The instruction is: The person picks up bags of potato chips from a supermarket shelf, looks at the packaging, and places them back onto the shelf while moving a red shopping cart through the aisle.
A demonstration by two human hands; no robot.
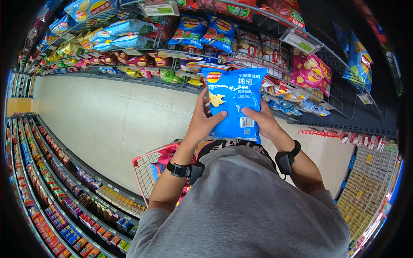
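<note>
A blue bag of Lay's potato chips [230,100] is held upright before my chest, its printed back with a barcode turned towards me. My left hand [206,113] grips its left edge, thumb flat on the front and fingers partly behind the bag. On the right edge, my right hand [263,117] holds it the same way, with the thumb above the barcode and the fingers hidden behind. Just beyond the bag's top edge stands a wire shelf rack, where two more blue chip bags [203,30] lean side by side.
A pink chip bag [311,72] stands on the rack at right. A red-rimmed shopping cart [142,159] holding bags is by my left forearm. Snack shelves [64,180] run along the left, across a pale tiled floor [106,113]. Stacked boxed goods [364,187] stand at lower right.
</note>
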